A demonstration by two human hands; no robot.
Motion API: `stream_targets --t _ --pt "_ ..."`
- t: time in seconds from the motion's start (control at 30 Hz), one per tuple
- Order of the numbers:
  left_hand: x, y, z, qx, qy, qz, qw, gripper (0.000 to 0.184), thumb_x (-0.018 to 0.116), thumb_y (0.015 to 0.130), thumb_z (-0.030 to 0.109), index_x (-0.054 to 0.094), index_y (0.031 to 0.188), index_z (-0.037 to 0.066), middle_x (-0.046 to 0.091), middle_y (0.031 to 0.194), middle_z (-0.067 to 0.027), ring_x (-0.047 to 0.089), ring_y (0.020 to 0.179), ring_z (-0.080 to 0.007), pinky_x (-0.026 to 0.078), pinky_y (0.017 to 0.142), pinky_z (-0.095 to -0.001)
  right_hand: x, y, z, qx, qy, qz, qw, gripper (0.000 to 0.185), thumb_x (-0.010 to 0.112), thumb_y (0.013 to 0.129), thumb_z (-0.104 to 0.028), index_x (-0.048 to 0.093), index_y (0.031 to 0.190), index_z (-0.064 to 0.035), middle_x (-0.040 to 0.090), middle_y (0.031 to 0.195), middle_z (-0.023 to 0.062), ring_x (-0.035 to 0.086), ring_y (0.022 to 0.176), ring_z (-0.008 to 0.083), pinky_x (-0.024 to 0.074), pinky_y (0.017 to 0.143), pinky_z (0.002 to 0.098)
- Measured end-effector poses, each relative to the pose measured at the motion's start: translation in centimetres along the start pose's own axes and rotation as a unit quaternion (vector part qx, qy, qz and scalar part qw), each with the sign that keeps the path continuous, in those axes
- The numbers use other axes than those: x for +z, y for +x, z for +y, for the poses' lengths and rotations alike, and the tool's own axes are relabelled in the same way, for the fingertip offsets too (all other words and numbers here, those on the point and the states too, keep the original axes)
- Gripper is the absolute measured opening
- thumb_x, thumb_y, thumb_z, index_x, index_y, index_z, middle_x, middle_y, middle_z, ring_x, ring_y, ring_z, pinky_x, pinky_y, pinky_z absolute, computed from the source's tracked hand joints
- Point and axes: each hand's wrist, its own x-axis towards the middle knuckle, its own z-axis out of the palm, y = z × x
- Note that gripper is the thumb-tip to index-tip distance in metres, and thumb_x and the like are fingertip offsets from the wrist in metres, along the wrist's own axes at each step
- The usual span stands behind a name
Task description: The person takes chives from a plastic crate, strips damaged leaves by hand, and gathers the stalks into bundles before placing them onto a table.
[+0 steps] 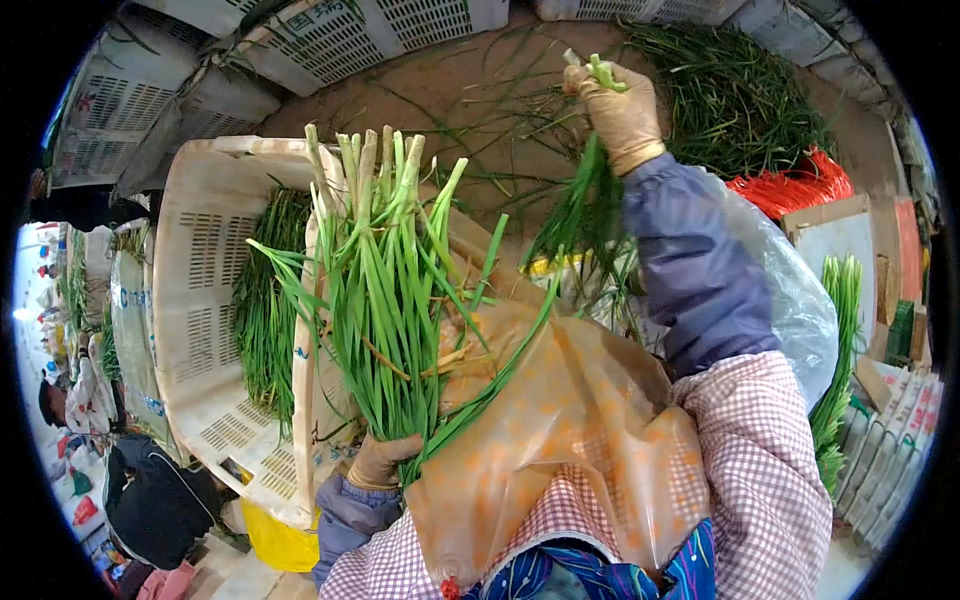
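Observation:
My left hand (385, 460), in a pale glove, closes around the leafy lower end of a thick bunch of garlic chives (385, 290). The bunch has long flat green leaves, and its pale stalk ends point away from me. It rests across the near side of a white plastic crate and on my translucent apron (560, 400). Raised at the upper right, my gloved right hand (618, 110) grips a small bundle of garlic chives (585, 205). Pale stalk ends stick out above those fingers, and the leaves hang down below, slightly blurred.
The white crate (190, 270) at left holds more greens (270, 310). A large heap of green leaves (735, 90) lies on the floor at upper right, beside red ties (795, 185). A clear plastic bag (790, 300) sits by my right arm. More crates (340, 45) line the back.

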Motion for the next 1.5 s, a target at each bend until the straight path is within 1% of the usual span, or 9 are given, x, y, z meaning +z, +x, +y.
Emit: stream_targets --t 0.17,0.3,0.43,0.83,0.9,0.97,1.3,1.4,1.5 --pt "0.0 -0.2 0.3 0.007 0.012 -0.015 1.000 0.052 0.067 0.066 0.005 0.053 0.116 0.002 0.060 0.107 -0.0086 0.058 0.095 -0.0211 0.046 0.086 -0.0355 2.9 -4.4 -5.6 -0.215 -0.166 -0.248 0.930 0.016 0.066 0.075 -0.009 0.065 0.091 -0.0034 0.065 0.078 0.0098 0.062 0.071 0.0159 0.0493 0.063 0.0293" --pt "1.2 -1.0 0.8 0.010 0.042 0.020 0.999 0.051 0.066 0.067 0.004 0.052 0.116 0.002 0.060 0.108 -0.0083 0.057 0.096 -0.0204 0.046 0.086 -0.0349 5.7 -5.0 -9.5 -0.056 -0.432 -0.451 0.779 0.021 0.062 0.068 -0.011 0.066 0.089 -0.0068 0.064 0.079 0.0152 0.061 0.078 0.0332 0.0488 0.069 0.0404" --pt "1.6 -1.6 1.8 0.007 0.037 0.018 0.999 0.051 0.066 0.068 0.003 0.052 0.117 0.002 0.059 0.109 -0.0084 0.057 0.097 -0.0206 0.045 0.087 -0.0344 6.1 -5.0 -8.7 -0.141 -0.378 -0.464 0.789 0.018 0.063 0.069 -0.017 0.067 0.085 -0.0094 0.063 0.077 0.0151 0.059 0.076 0.0337 0.0478 0.068 0.0412" --pt "0.0 0.0 0.4 0.055 0.037 -0.019 0.998 0.053 0.067 0.067 0.008 0.051 0.116 0.001 0.058 0.110 -0.0088 0.057 0.097 -0.0207 0.045 0.087 -0.0348 -1.9 1.5 2.7 -0.268 -0.296 0.013 0.917 0.013 0.057 0.081 -0.011 0.064 0.089 -0.0036 0.062 0.079 0.0073 0.059 0.071 0.0174 0.0497 0.066 0.0288" --pt "1.2 -0.4 1.0 0.051 0.046 -0.010 0.998 0.053 0.068 0.066 0.008 0.051 0.116 0.001 0.059 0.109 -0.0088 0.058 0.096 -0.0206 0.046 0.086 -0.0341 -6.9 4.3 2.0 -0.032 -0.470 0.073 0.879 0.027 0.056 0.083 -0.029 0.064 0.086 -0.0035 0.062 0.074 0.0059 0.056 0.065 0.0145 0.0470 0.062 0.0326" --pt "1.9 -0.3 1.4 0.048 0.057 -0.008 0.997 0.054 0.068 0.066 0.008 0.052 0.116 0.001 0.060 0.108 -0.0088 0.058 0.096 -0.0204 0.046 0.085 -0.0335 -10.2 5.0 3.8 -0.015 -0.287 0.190 0.939 0.025 0.063 0.081 -0.028 0.064 0.083 -0.0029 0.059 0.064 0.0023 0.052 0.055 0.0119 0.0440 0.053 0.0303" --pt "-3.1 -1.8 -2.6 0.004 0.062 -0.005 0.998 0.037 0.061 0.071 0.001 0.058 0.108 -0.001 0.062 0.102 -0.0093 0.060 0.088 -0.0185 0.049 0.080 -0.0322 -10.5 4.1 3.1 0.186 0.097 0.157 0.965 0.008 0.063 0.080 -0.008 0.062 0.077 -0.0003 0.058 0.064 0.0042 0.049 0.047 0.0115 0.0403 0.042 0.0274" --pt "-5.5 -1.5 -4.0 0.171 0.250 -0.011 0.953 0.037 0.061 0.075 0.004 0.056 0.111 -0.001 0.062 0.101 -0.0114 0.060 0.087 -0.0206 0.050 0.074 -0.0305 -11.1 3.8 1.4 0.088 0.089 0.125 0.984 0.008 0.064 0.080 -0.009 0.063 0.079 -0.0012 0.057 0.063 0.0030 0.048 0.047 0.0100 0.0402 0.042 0.0266" --pt "-3.0 -0.9 -0.4 0.189 -0.035 -0.149 0.970 0.024 0.055 0.084 0.017 0.056 0.103 0.003 0.057 0.078 -0.0034 0.053 0.064 -0.0131 0.043 0.056 -0.0261 -12.4 4.7 -1.3 -0.052 0.047 0.158 0.985 0.006 0.063 0.081 -0.009 0.064 0.079 -0.0029 0.057 0.062 0.0014 0.048 0.048 0.0085 0.0396 0.042 0.0239"
